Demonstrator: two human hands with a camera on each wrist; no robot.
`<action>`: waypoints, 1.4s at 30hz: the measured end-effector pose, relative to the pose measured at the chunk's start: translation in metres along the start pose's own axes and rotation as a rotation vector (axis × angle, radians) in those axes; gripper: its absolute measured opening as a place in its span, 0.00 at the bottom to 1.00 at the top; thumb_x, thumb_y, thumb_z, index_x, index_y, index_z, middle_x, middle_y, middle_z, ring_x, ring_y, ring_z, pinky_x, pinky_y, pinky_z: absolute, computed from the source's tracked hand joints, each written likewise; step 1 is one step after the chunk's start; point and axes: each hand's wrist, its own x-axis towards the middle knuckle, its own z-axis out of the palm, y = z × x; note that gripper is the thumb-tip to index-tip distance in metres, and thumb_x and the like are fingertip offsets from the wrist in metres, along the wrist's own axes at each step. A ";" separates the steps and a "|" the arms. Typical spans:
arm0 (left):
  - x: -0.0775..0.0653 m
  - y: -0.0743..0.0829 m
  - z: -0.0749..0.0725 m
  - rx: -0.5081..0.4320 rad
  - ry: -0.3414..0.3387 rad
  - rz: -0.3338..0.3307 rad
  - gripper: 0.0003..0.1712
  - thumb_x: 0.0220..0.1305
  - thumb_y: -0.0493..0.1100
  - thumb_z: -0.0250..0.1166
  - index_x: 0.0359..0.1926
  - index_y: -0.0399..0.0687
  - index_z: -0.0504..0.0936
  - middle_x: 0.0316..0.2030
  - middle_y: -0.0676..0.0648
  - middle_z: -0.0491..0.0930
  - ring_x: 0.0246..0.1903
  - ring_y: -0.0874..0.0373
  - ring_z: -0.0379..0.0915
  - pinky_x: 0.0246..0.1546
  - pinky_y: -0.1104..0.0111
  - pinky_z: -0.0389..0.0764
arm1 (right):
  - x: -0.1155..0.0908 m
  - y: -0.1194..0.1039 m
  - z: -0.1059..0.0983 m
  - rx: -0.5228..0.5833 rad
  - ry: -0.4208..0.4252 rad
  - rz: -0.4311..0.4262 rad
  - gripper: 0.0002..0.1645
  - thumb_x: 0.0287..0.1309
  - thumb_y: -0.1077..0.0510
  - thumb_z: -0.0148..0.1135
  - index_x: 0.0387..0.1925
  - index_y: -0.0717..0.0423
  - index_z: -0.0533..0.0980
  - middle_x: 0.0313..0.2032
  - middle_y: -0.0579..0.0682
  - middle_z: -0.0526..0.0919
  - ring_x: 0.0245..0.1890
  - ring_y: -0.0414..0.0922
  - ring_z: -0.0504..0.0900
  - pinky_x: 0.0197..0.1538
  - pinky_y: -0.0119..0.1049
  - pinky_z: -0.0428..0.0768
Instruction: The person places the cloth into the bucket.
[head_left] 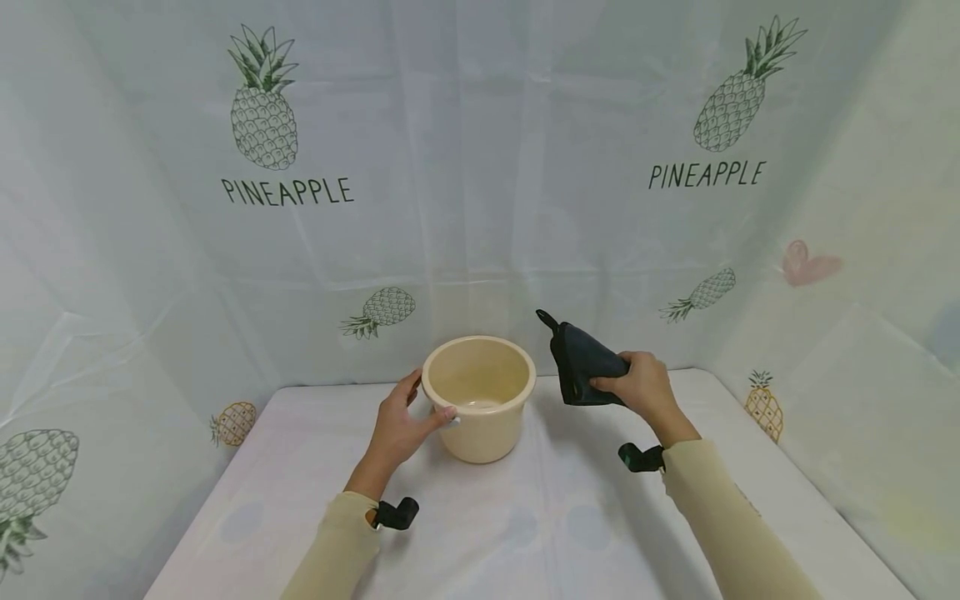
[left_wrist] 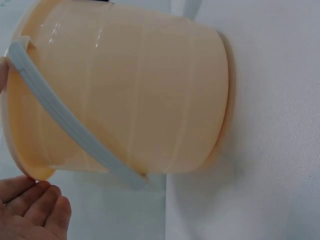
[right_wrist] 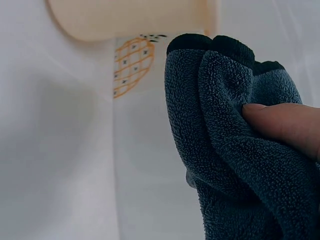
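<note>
A cream-coloured plastic bucket (head_left: 491,433) stands upright near the far edge of the table. At its left side, my left hand (head_left: 397,429) holds the rim, thumb in front and fingers farther back. The left wrist view shows the bucket's pale grey handle (left_wrist: 75,127) hanging down along its wall. To the right of the bucket, my right hand (head_left: 645,387) grips a folded dark blue towel (head_left: 588,362) in the air. This towel has black edging and a small loop at its upper end. My right thumb (right_wrist: 285,125) presses into its folds in the right wrist view.
White cloth covers the table (head_left: 525,533). Behind it and at both sides hangs a pale curtain (head_left: 465,167) printed with pineapples, close behind the bucket. A small black device sits on each wrist.
</note>
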 end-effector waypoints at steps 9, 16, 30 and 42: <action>0.000 0.001 -0.001 0.002 0.000 -0.010 0.56 0.59 0.54 0.81 0.80 0.42 0.62 0.78 0.43 0.64 0.77 0.47 0.58 0.78 0.55 0.63 | 0.007 -0.017 -0.015 0.024 0.011 -0.014 0.36 0.60 0.48 0.75 0.58 0.74 0.78 0.50 0.71 0.84 0.48 0.65 0.83 0.48 0.57 0.88; 0.001 -0.001 0.000 0.008 0.002 -0.012 0.56 0.59 0.55 0.81 0.80 0.42 0.63 0.77 0.43 0.64 0.77 0.47 0.59 0.78 0.55 0.63 | 0.009 -0.031 -0.027 0.046 0.019 -0.007 0.40 0.62 0.46 0.74 0.62 0.75 0.75 0.54 0.73 0.81 0.51 0.67 0.82 0.52 0.59 0.87; 0.000 -0.001 -0.002 0.004 0.000 -0.021 0.56 0.59 0.55 0.81 0.79 0.41 0.63 0.77 0.42 0.65 0.77 0.46 0.59 0.78 0.55 0.63 | 0.009 -0.042 -0.035 0.102 0.019 0.025 0.44 0.63 0.46 0.73 0.67 0.74 0.71 0.59 0.73 0.79 0.55 0.67 0.81 0.58 0.60 0.85; 0.001 0.001 -0.001 -0.017 -0.006 -0.016 0.55 0.59 0.52 0.82 0.80 0.41 0.63 0.77 0.42 0.64 0.77 0.46 0.59 0.78 0.55 0.63 | 0.014 -0.055 -0.024 0.134 0.025 0.004 0.42 0.62 0.47 0.74 0.66 0.72 0.73 0.58 0.71 0.80 0.54 0.65 0.82 0.56 0.58 0.86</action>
